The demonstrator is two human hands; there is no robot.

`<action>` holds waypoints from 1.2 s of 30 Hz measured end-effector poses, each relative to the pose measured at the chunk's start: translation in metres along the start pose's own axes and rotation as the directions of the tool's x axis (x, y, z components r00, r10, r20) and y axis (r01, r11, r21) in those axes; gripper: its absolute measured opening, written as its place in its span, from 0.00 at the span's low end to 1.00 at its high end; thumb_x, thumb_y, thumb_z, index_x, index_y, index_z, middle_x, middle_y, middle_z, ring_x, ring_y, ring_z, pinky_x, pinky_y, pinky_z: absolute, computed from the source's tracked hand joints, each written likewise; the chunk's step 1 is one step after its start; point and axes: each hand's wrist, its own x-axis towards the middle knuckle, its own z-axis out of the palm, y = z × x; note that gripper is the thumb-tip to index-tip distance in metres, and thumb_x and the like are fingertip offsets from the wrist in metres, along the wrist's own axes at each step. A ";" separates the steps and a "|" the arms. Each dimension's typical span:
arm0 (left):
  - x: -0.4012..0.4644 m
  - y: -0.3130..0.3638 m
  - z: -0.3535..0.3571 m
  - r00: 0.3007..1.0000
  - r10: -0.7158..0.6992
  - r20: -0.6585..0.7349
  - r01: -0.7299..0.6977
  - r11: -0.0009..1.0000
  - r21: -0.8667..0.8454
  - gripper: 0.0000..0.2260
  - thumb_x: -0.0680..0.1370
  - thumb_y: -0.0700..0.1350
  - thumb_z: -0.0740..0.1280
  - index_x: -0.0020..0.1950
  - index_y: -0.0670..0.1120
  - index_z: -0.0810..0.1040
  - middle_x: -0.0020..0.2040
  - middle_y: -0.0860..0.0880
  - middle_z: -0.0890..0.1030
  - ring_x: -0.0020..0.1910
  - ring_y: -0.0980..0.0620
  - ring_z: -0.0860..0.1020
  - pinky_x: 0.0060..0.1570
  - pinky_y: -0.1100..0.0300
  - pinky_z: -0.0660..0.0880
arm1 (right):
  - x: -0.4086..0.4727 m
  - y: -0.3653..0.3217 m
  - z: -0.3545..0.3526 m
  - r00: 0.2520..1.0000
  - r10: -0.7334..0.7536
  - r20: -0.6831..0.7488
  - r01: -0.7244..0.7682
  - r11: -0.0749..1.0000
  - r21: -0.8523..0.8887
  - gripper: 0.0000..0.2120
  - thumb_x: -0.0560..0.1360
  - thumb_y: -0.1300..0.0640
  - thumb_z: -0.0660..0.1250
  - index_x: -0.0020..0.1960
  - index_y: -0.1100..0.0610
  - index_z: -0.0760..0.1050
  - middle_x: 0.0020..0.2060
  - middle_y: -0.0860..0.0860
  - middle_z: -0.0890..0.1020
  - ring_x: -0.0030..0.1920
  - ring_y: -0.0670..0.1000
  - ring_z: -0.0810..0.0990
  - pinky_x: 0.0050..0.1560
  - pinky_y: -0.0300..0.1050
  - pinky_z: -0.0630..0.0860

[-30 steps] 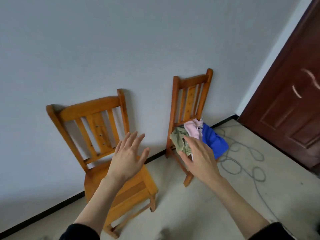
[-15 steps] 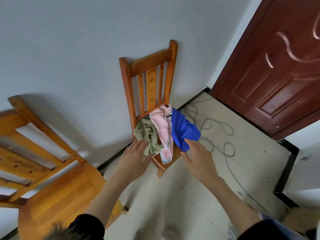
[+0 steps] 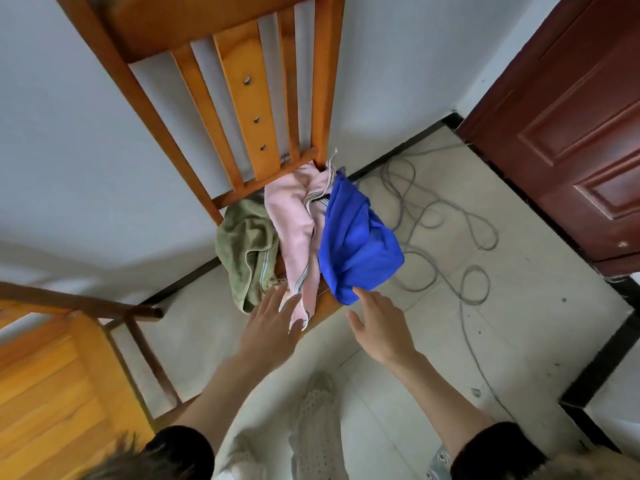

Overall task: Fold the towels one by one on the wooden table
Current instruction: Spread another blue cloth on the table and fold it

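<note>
Mid-frame, both hands have closed in on the chair (image 3: 249, 98): left hand (image 3: 273, 323) and right hand (image 3: 377, 323), fingers spread and empty, reach the towels (image 3: 356, 244), so pickup's next.

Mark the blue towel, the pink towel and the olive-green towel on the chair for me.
blue towel (image 3: 356, 237): head view, middle of its bunched cloth.
pink towel (image 3: 294, 230): head view, central fold.
olive-green towel (image 3: 246, 247): head view, its crumpled middle.

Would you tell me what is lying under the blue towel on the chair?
The blue towel overlaps the pink towel's right edge and overhangs the wooden chair seat. Whatever else lies beneath it is covered.
</note>
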 end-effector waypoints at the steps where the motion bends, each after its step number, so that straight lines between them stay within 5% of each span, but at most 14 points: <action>1: 0.011 -0.001 0.014 1.000 0.001 0.016 -0.002 0.999 0.042 0.22 0.81 0.51 0.53 0.76 0.51 0.56 0.77 0.49 0.49 0.76 0.50 0.47 0.72 0.57 0.48 | 0.012 0.011 0.012 0.998 -0.019 0.052 0.022 0.998 -0.060 0.22 0.79 0.48 0.55 0.71 0.53 0.60 0.62 0.51 0.73 0.63 0.53 0.70 0.62 0.48 0.66; 6: 0.069 -0.012 0.073 0.996 0.001 0.092 -0.017 0.986 0.168 0.25 0.81 0.49 0.53 0.77 0.49 0.49 0.77 0.46 0.42 0.76 0.45 0.42 0.73 0.51 0.46 | 0.061 0.054 0.067 0.975 -0.007 0.224 0.029 0.995 -0.093 0.21 0.79 0.48 0.55 0.69 0.55 0.62 0.62 0.53 0.73 0.62 0.55 0.71 0.59 0.49 0.68; 12: 0.120 -0.036 0.115 0.995 0.032 0.094 -0.055 0.966 0.252 0.29 0.80 0.49 0.53 0.77 0.47 0.41 0.77 0.45 0.38 0.76 0.45 0.39 0.73 0.51 0.43 | 0.120 0.060 0.114 0.988 0.113 0.106 -0.140 0.941 0.309 0.14 0.78 0.51 0.60 0.58 0.59 0.73 0.54 0.54 0.78 0.56 0.56 0.75 0.54 0.50 0.71; 16: 0.136 -0.053 0.130 0.984 0.026 0.176 -0.075 0.957 0.278 0.30 0.81 0.51 0.51 0.76 0.45 0.38 0.77 0.46 0.37 0.76 0.46 0.39 0.73 0.50 0.43 | 0.153 0.052 0.139 0.962 0.229 0.145 -0.270 0.865 0.423 0.15 0.77 0.51 0.61 0.34 0.56 0.67 0.32 0.51 0.74 0.35 0.53 0.71 0.34 0.43 0.65; 19: 0.141 -0.060 0.135 0.972 0.035 0.234 -0.103 0.952 0.287 0.29 0.81 0.52 0.51 0.76 0.46 0.39 0.77 0.47 0.39 0.76 0.46 0.41 0.73 0.48 0.45 | 0.166 0.049 0.146 0.908 0.371 0.193 -0.410 0.699 0.586 0.20 0.76 0.58 0.61 0.27 0.56 0.60 0.23 0.50 0.67 0.27 0.50 0.65 0.28 0.40 0.59; 27: 0.150 -0.038 0.080 0.924 0.069 0.376 -0.186 0.940 0.286 0.20 0.82 0.49 0.51 0.74 0.48 0.59 0.77 0.47 0.51 0.76 0.46 0.50 0.72 0.48 0.55 | 0.150 0.048 0.069 0.916 0.401 -0.005 -0.260 0.604 0.754 0.12 0.77 0.63 0.59 0.35 0.56 0.68 0.27 0.48 0.71 0.31 0.50 0.70 0.38 0.44 0.68; 30: 0.142 -0.016 0.037 0.940 0.133 0.314 -0.216 0.945 0.245 0.19 0.82 0.49 0.51 0.73 0.50 0.63 0.76 0.47 0.57 0.75 0.47 0.54 0.72 0.50 0.57 | 0.143 0.043 0.013 0.933 0.333 -0.136 -0.152 0.706 0.692 0.07 0.78 0.63 0.58 0.43 0.59 0.74 0.29 0.46 0.73 0.32 0.44 0.72 0.38 0.39 0.68; 36: 0.131 0.041 -0.083 0.973 0.207 0.100 -0.209 0.978 0.011 0.16 0.81 0.45 0.55 0.69 0.47 0.70 0.69 0.46 0.70 0.68 0.50 0.67 0.65 0.60 0.62 | 0.126 0.026 -0.123 0.866 0.352 -0.356 -0.031 0.747 0.664 0.12 0.78 0.65 0.55 0.56 0.66 0.75 0.54 0.62 0.79 0.56 0.59 0.76 0.52 0.43 0.67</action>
